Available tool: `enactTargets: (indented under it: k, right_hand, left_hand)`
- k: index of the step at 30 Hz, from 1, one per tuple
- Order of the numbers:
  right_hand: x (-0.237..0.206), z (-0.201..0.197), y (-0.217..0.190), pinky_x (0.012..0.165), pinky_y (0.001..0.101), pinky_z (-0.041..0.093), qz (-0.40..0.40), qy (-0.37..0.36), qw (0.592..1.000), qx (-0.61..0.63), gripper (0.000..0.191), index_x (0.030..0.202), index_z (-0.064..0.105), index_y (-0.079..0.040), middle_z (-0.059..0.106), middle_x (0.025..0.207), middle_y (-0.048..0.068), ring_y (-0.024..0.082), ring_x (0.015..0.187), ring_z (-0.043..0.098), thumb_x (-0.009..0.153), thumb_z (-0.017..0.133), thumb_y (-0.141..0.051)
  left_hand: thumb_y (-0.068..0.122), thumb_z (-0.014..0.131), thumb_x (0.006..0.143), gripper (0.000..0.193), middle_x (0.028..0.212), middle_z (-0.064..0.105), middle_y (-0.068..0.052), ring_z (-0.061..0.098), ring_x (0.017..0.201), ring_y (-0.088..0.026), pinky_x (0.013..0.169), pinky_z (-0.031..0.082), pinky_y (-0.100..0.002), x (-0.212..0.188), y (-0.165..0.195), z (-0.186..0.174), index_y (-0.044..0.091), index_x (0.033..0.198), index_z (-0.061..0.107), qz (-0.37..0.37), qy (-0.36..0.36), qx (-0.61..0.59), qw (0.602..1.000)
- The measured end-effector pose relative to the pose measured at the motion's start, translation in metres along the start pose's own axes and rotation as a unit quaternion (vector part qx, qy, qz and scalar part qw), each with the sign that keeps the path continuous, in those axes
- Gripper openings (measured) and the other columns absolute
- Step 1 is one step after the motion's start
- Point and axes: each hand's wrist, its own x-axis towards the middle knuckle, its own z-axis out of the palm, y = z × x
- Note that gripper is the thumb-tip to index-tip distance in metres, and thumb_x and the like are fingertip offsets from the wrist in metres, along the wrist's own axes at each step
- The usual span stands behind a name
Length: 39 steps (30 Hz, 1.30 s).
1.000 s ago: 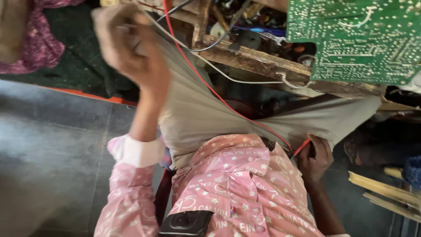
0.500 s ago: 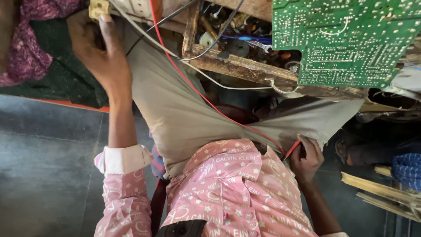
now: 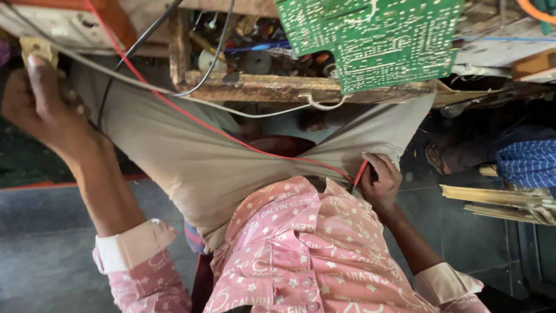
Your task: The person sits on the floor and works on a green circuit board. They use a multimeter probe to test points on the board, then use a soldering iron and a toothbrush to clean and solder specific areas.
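I look down at my pink patterned shirt and beige trousers. My left hand [image 3: 40, 110] is raised at the far left, and its fingers pinch a small beige block [image 3: 36, 49] against the edge of the wooden bench [image 3: 272, 87]. My right hand [image 3: 379, 182] rests on my right thigh, closed around a red test probe [image 3: 359, 174]. The probe's red wire [image 3: 191, 119] runs across my lap up to the bench. A green circuit board [image 3: 376, 37], solder side up, lies on the bench above my right knee.
Black and white wires [image 3: 174, 93] hang from the bench over my lap. Small parts and tools [image 3: 255, 49] clutter the shelf under the benchtop. Another person's foot in a sandal [image 3: 440, 159] and blue checked cloth [image 3: 527, 165] are at the right, beside wooden strips [image 3: 498, 197].
My left hand has moved left and up to the bench edge, now pinching the beige block. My right hand has stayed on my thigh with the red probe.
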Motion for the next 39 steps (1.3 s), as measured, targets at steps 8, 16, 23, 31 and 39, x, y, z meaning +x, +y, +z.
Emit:
enactTargets:
  k: [8, 16, 23, 31, 39]
  right_hand:
    - [-0.013, -0.013, -0.005, 0.079, 0.0412, 0.056, -0.023, 0.022, 0.999, -0.02, 0.026, 0.114, 0.07, 0.001, 0.07, 0.107, 0.018, 0.034, 0.091, 0.07, 0.089, 0.065, 0.009]
    - [-0.037, -0.024, -0.011, 0.076, 0.0432, 0.056, -0.06, 0.049, 0.994, -0.079, 0.032, 0.111, 0.072, 0.003, 0.07, 0.101, 0.019, 0.035, 0.088, 0.07, 0.081, 0.065, 0.012]
    - [-0.037, -0.016, -0.006, 0.077, 0.0436, 0.057, -0.066, 0.042, 0.994, -0.077, 0.032, 0.112, 0.072, 0.003, 0.07, 0.103, 0.02, 0.036, 0.088, 0.069, 0.082, 0.066, 0.011]
    - [-0.039, -0.013, -0.002, 0.077, 0.0445, 0.057, -0.09, 0.043, 0.99, -0.095, 0.032, 0.112, 0.073, 0.003, 0.07, 0.102, 0.019, 0.036, 0.087, 0.07, 0.081, 0.066, 0.011]
    - [-0.04, -0.046, 0.029, 0.074, 0.0399, 0.058, -0.102, 0.028, 0.989, -0.099, 0.034, 0.119, 0.073, 0.004, 0.07, 0.101, 0.019, 0.03, 0.084, 0.07, 0.088, 0.06, 0.007]
  left_hand:
    - [0.017, 0.066, 0.118, 0.034, 0.069, 0.045, -0.001, 0.037, 0.055, -0.007, 0.052, 0.025, -0.026, -0.004, -0.003, -0.001, 0.006, 0.088, 0.056, -0.009, 0.026, -0.028, 0.999]
    - [0.019, 0.066, 0.116, 0.036, 0.066, 0.041, -0.001, 0.033, 0.05, -0.008, 0.049, 0.024, -0.028, -0.003, -0.008, -0.002, 0.005, 0.085, 0.054, -0.004, 0.032, -0.036, 0.999]
    - [0.02, 0.067, 0.116, 0.035, 0.069, 0.041, 0.001, 0.035, 0.056, -0.007, 0.05, 0.024, -0.027, -0.002, -0.014, -0.003, 0.008, 0.086, 0.054, -0.01, 0.01, -0.032, 0.999]
    - [0.015, 0.061, 0.104, 0.023, 0.069, 0.044, -0.001, 0.034, 0.054, -0.008, 0.048, 0.023, -0.028, -0.024, -0.017, -0.022, 0.01, 0.083, 0.054, 0.029, 0.139, -0.052, 0.988]
    - [0.025, 0.074, 0.089, 0.028, 0.093, 0.057, -0.01, 0.061, 0.084, -0.031, 0.073, 0.046, -0.043, -0.122, -0.008, 0.001, 0.005, 0.098, 0.057, 0.27, -0.261, 0.221, 0.9]
